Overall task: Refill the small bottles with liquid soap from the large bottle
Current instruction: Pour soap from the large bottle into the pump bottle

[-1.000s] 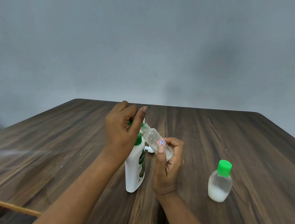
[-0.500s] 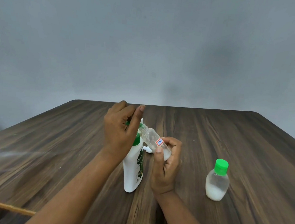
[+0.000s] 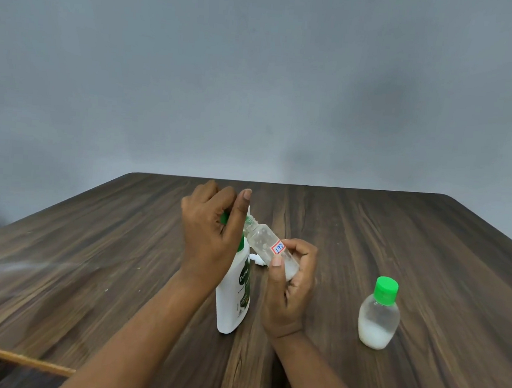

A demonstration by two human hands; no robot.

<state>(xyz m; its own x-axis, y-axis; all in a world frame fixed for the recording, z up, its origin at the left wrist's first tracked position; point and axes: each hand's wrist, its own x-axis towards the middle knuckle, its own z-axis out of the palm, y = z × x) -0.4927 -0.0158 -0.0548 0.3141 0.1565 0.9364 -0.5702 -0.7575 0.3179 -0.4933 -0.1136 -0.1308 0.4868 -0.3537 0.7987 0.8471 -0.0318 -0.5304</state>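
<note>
Left hand (image 3: 212, 233) curled round green top of large bottle (image 3: 234, 299), upright mid-table (image 3: 90, 257). Right hand (image 3: 290, 288) grips tilted small bottle (image 3: 263, 240), mouth against that top. Capped bottle (image 3: 379, 313), part full, stands well right.

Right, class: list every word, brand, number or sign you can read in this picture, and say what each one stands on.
"Dettol": brand name running sideways on the dark label of the large white bottle.
"17", perhaps with a further digit: blue handwriting on the red-edged sticker on the small clear bottle; not fully legible.
Smaller print lower on the same dark label: too small to read.
Green-capped bottle: no text visible.
</note>
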